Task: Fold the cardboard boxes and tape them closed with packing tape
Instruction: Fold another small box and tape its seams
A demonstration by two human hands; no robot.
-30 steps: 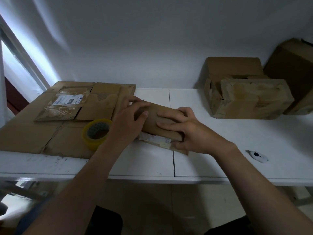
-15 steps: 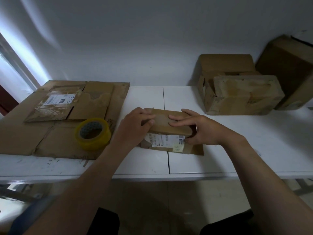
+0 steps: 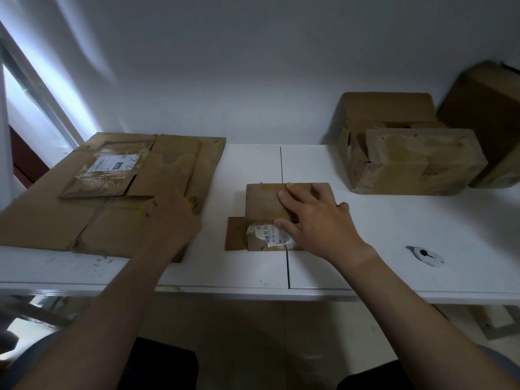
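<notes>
On the white bench (image 3: 365, 271), the right hand (image 3: 315, 220) stays spread flat on the small brown cardboard box (image 3: 264, 204), pinning its flaps. The left hand (image 3: 168, 220) has left it for the yellow packing-tape roll (image 3: 147, 211); grip too blurred to tell. Folding looks done, taping next.

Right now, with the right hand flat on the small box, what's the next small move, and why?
Probably grip the tape roll with the left hand and bring it to the box. The right hand presses flat on the box top, no tape shows across it, and the left hand is over the roll, grip unclear.
</notes>
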